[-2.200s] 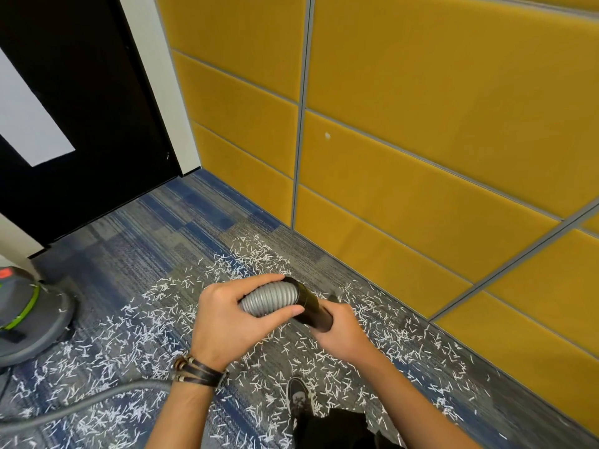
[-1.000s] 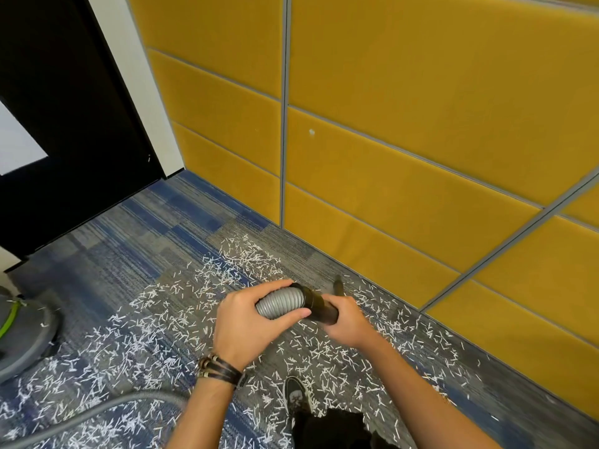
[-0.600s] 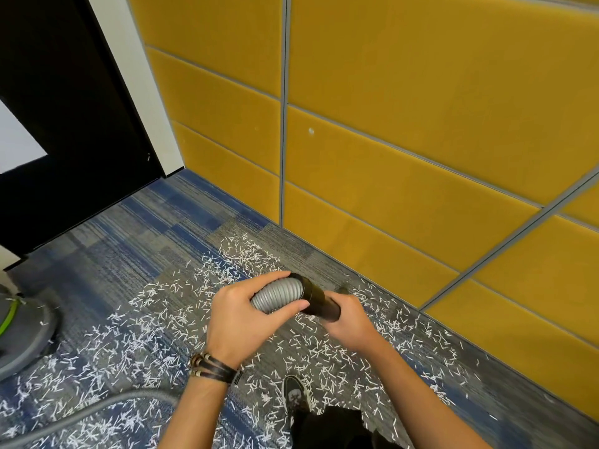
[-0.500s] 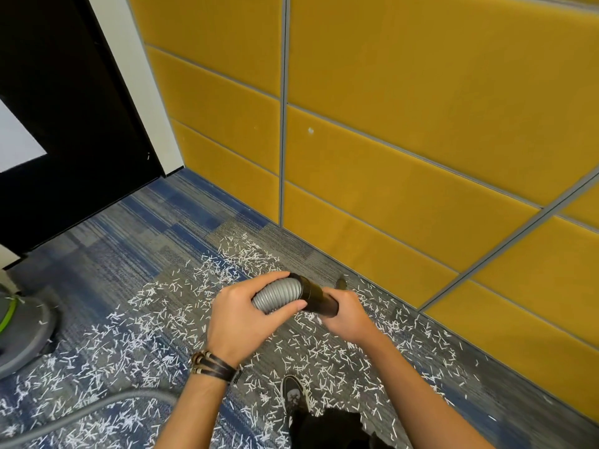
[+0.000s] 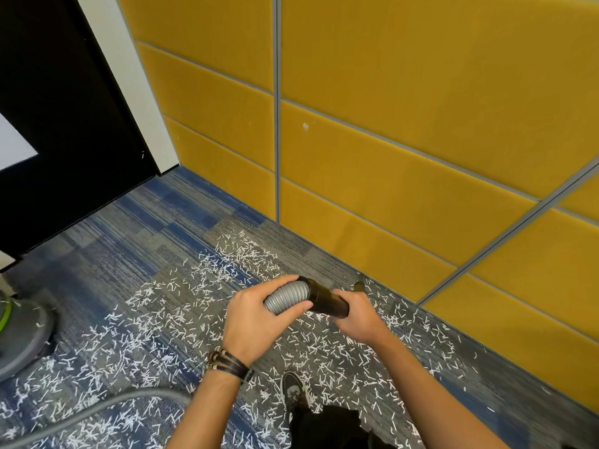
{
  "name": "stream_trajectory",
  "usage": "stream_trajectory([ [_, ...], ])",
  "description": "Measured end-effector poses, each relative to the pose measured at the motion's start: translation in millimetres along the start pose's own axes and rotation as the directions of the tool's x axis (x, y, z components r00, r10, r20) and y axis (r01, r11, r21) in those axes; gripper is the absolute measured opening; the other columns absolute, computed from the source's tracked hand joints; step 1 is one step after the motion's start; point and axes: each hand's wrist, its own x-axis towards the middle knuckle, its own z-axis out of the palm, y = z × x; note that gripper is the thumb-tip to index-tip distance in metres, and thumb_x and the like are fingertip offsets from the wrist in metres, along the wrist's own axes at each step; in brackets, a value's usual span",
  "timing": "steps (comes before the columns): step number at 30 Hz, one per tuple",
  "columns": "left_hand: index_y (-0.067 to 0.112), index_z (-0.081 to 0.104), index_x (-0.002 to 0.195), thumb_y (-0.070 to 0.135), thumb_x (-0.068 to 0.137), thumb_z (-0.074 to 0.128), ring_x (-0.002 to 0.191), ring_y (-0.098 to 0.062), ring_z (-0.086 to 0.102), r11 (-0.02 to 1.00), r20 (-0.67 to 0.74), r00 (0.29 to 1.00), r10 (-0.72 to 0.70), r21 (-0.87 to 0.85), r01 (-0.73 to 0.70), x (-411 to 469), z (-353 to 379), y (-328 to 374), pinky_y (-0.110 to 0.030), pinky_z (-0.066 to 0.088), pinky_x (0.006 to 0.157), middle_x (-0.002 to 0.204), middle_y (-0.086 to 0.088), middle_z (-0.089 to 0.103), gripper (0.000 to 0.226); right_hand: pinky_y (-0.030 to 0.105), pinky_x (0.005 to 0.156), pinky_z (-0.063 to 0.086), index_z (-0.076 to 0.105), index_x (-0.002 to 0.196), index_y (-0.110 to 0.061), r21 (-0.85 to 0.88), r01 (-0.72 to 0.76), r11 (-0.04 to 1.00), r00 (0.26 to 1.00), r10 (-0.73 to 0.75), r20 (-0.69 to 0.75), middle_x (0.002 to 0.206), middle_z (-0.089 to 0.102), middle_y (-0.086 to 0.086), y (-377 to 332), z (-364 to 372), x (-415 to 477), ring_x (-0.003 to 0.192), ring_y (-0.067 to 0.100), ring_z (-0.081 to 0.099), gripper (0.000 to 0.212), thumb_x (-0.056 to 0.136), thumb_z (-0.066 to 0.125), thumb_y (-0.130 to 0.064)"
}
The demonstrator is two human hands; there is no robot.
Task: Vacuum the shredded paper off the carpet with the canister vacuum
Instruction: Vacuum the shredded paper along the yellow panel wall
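Observation:
White shredded paper [image 5: 155,322] lies scattered over the blue-grey carpet [image 5: 107,254]. My left hand [image 5: 256,322] grips the ribbed grey vacuum hose [image 5: 287,296] just behind its black cuff. My right hand [image 5: 359,315] holds the black wand [image 5: 327,301] in front of the cuff. The wand's tip [image 5: 359,285] shows past my right hand, near the foot of the wall. The grey canister vacuum [image 5: 19,338] with a green band stands at the left edge. Its hose runs along the floor at the lower left [image 5: 97,408].
A yellow panelled wall [image 5: 389,140] runs along the right and far side. A black door [image 5: 58,108] closes the far left corner. My dark shoe [image 5: 293,392] stands on the carpet below my hands.
The view shifted right, so the canister slid toward the left edge. Both hands kept their hold on the hose and wand, with only small movement.

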Motion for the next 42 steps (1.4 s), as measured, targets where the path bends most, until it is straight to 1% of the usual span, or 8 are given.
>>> stream_trajectory([
  [3,0.047,0.076,0.118,0.073,0.068,0.081,0.089,0.006,0.071,1.0,-0.011,1.0,0.009,-0.023,-0.009,4.2,4.3,-0.5,-0.017,0.059,0.078,0.099,0.029,0.075,0.057,0.017,0.059,0.043,0.071,0.089,-0.019,-0.001,0.02,1.0,1.0,-0.02,0.005,0.072,0.068,-0.006,0.9,-6.4,5.0,0.065,0.008,0.062,0.025,0.078,0.067,0.003],
  [7,0.05,0.074,0.119,0.079,0.066,0.08,0.094,0.008,0.071,0.998,0.03,0.999,0.012,-0.06,-0.011,8.2,15.5,0.8,-0.021,0.06,0.085,0.106,0.027,0.076,0.061,0.021,0.06,0.045,0.071,0.091,-0.017,0.0,0.02,1.0,1.0,-0.02,0.009,0.074,0.07,-0.003,10.2,-13.1,6.6,0.067,0.011,0.063,0.022,0.077,0.068,0.0],
  [10,0.054,0.072,0.119,0.076,0.066,0.082,0.094,0.007,0.071,0.997,0.066,0.997,0.031,-0.077,-0.026,8.5,20.7,2.8,-0.023,0.061,0.084,0.107,0.027,0.076,0.058,0.016,0.059,0.041,0.071,0.09,-0.018,0.003,-0.004,1.0,1.0,0.004,-0.002,0.073,0.07,-0.003,17.7,-11.9,-0.9,0.066,0.01,0.062,0.023,0.079,0.069,0.002],
  [15,0.056,0.072,0.117,0.072,0.067,0.082,0.094,0.004,0.072,0.997,0.081,0.996,0.037,-0.064,-0.032,11.3,20.9,2.4,-0.025,0.061,0.084,0.106,0.028,0.076,0.054,0.022,0.057,0.044,0.071,0.091,-0.025,-0.008,-0.066,0.998,0.997,0.066,-0.041,0.073,0.069,-0.006,23.9,-5.5,-7.3,0.064,0.01,0.062,0.031,0.078,0.069,0.003],
  [21,0.057,0.072,0.114,0.079,0.065,0.08,0.092,0.007,0.07,1.0,0.035,0.999,0.002,0.0,-0.002,9.3,10.1,-5.5,-0.026,0.062,0.084,0.098,0.034,0.073,0.055,0.011,0.057,0.039,0.062,0.083,-0.04,-0.06,-0.046,0.997,0.999,0.045,-0.017,0.068,0.064,-0.016,14.0,-0.6,-5.4,0.065,-0.001,0.061,0.043,0.079,0.07,0.002],
  [24,0.058,0.073,0.112,0.08,0.065,0.08,0.092,0.009,0.07,1.0,0.004,1.0,0.006,0.025,-0.006,6.4,1.6,-4.3,-0.022,0.06,0.083,0.098,0.044,0.069,0.052,0.012,0.058,0.04,0.068,0.087,-0.031,-0.029,-0.028,0.999,1.0,0.028,0.006,0.069,0.066,-0.013,4.9,1.3,-1.6,0.064,0.0,0.06,0.036,0.079,0.068,0.004],
  [35,0.045,0.079,0.114,0.073,0.066,0.082,0.092,0.007,0.072,0.997,-0.012,0.997,0.077,0.025,-0.077,-5.1,-27.8,12.1,-0.013,0.056,0.084,0.1,0.031,0.076,0.056,0.029,0.056,0.043,0.069,0.084,-0.018,0.083,0.062,0.995,0.998,-0.061,-0.013,0.067,0.065,-0.002,-18.8,18.5,-7.1,0.059,0.013,0.058,0.018,0.078,0.068,-0.001],
  [42,0.045,0.078,0.114,0.072,0.065,0.083,0.091,0.006,0.072,0.997,-0.023,0.997,0.08,-0.003,-0.08,-27.2,-22.4,12.8,-0.021,0.06,0.084,0.1,0.03,0.076,0.056,0.025,0.056,0.044,0.071,0.089,-0.019,0.082,0.003,0.997,0.999,0.001,-0.045,0.071,0.069,0.0,-10.5,24.7,-33.0,0.061,0.013,0.061,0.022,0.079,0.069,0.0],
])
